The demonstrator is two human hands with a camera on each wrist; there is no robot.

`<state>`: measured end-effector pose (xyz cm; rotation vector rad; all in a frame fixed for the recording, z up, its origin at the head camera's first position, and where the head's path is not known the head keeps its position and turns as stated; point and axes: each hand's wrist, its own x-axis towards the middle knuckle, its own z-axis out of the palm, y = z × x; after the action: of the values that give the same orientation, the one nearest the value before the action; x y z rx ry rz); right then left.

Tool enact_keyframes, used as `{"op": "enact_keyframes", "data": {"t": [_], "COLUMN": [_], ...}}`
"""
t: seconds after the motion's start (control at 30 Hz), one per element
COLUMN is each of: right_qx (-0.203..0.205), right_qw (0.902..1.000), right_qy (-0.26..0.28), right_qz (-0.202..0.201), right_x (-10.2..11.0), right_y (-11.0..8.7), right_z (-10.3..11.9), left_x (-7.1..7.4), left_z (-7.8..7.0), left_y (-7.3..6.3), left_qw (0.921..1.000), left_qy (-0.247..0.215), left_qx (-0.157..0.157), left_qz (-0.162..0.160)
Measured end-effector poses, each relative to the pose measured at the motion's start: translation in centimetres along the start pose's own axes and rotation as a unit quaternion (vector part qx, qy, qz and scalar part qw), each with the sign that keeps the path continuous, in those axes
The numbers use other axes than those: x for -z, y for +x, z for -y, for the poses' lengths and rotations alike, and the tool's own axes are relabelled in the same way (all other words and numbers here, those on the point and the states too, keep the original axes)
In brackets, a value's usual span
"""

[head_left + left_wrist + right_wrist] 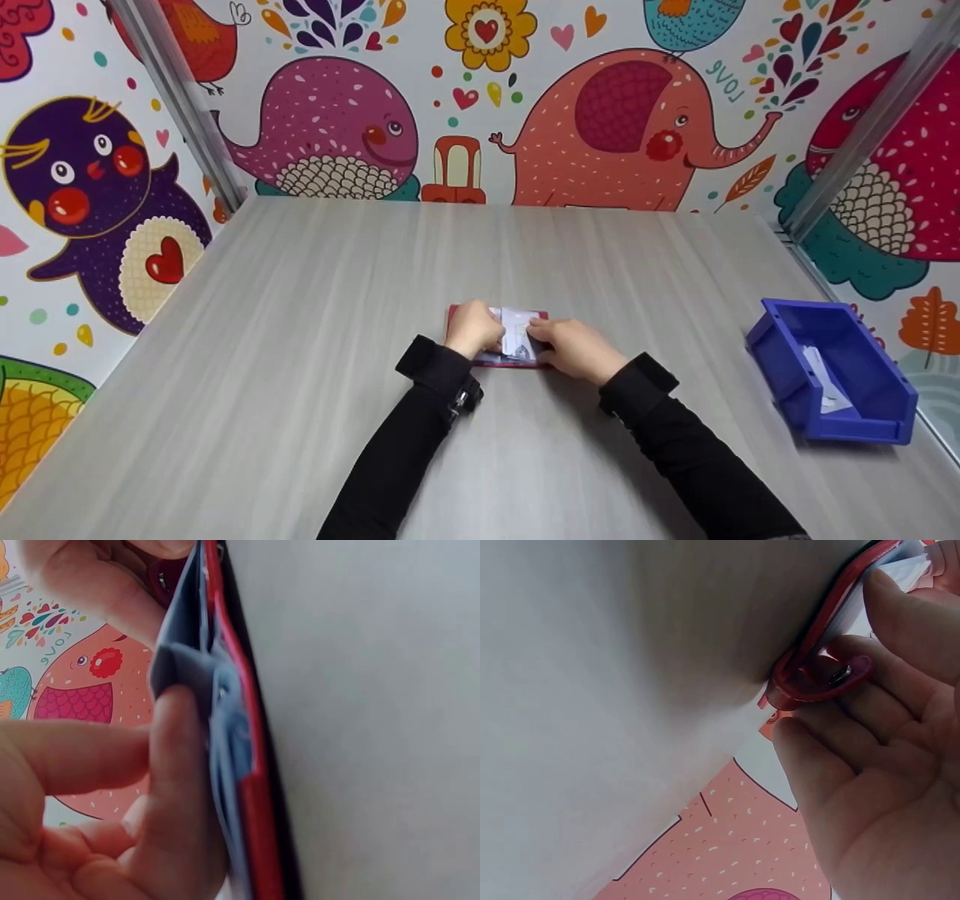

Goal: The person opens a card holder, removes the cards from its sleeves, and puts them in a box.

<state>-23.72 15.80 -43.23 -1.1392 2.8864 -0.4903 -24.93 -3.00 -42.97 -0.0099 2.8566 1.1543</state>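
A small red wallet (510, 365) with a grey-blue lining lies open on the table between both hands. A pale printed card (517, 330) shows over its middle. At the wallet's left part is my left hand (475, 330), fingers curled. In the left wrist view its fingertips grip the lining pocket (187, 667), which stands parted from the red cover (262, 840). My right hand (581, 349) holds the right end, its thumb (900, 611) over the inner edge and fingers behind the strap (817, 690), which has a metal snap. The pocket's inside is mostly hidden.
A blue plastic bin (862, 431) with white papers or cards (825, 382) in it stands at the table's right side. Walls with cartoon animals (615, 142) and metal posts (180, 97) enclose the wood-grain table (322, 285).
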Motion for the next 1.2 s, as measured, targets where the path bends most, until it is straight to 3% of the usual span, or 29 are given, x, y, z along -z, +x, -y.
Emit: {"op": "enact_keyframes", "data": {"t": [0.33, 0.6, 0.9, 1.2], "right_qx": [-0.004, -0.002, -0.001, -0.004], "right_qw": [1.0000, 0.9997, 0.9997, 0.9998], "right_qy": [-0.005, -0.023, -0.024, -0.020], "right_qz": [0.004, 0.000, 0.000, 0.003], "right_x": [0.05, 0.00, -0.02, 0.00], "right_y": [0.01, -0.07, -0.02, -0.01], "right_z": [0.16, -0.01, 0.03, 0.09], "left_x": [0.43, 0.37, 0.20, 0.16], "left_z": [0.43, 0.36, 0.23, 0.20], "left_y": [0.09, 0.01, 0.13, 0.19], "left_qw": [0.9992, 0.9985, 0.9994, 0.9994], "left_qy": [-0.035, -0.054, 0.021, 0.026], "left_qx": [0.018, 0.008, -0.024, -0.019], "left_qz": [0.006, 0.008, -0.012, -0.009]}}
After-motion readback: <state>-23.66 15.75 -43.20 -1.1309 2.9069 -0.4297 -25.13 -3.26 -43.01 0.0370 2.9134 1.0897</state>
